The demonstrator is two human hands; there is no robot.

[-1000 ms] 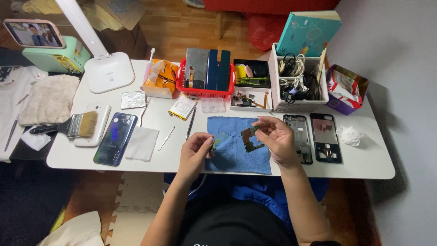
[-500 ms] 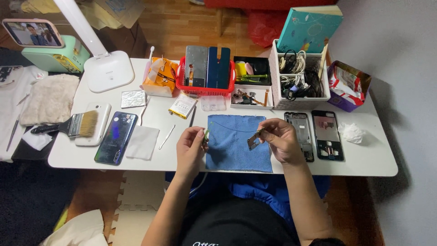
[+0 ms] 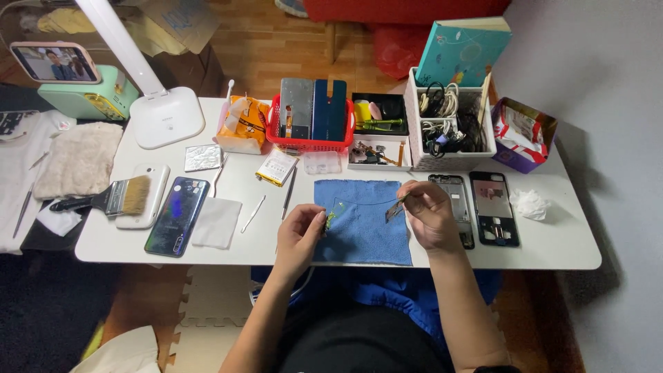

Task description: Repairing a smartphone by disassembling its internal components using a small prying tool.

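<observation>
Nearest me, both hands work over a blue cloth (image 3: 362, 220) at the front edge of the white bench (image 3: 552, 242). My left hand (image 3: 302, 235) has its grip pinched together on a small greenish part (image 3: 329, 220); my right hand (image 3: 428, 213) is clamped on a small dark metal piece (image 3: 394, 210), with a thin wire (image 3: 359, 202) arcing between the two. I judge disassembly is well along: two stripped phone frames (image 3: 476, 207) lie just right of the cloth, while a blue phone (image 3: 177, 215) lies whole to the left. Farther back, an orange pouch (image 3: 243, 124) stands beside a red basket (image 3: 311, 141), then a white box of cables (image 3: 449, 138) with a teal box (image 3: 461, 52) behind it, and a purple bag (image 3: 521, 135) at far right.
</observation>
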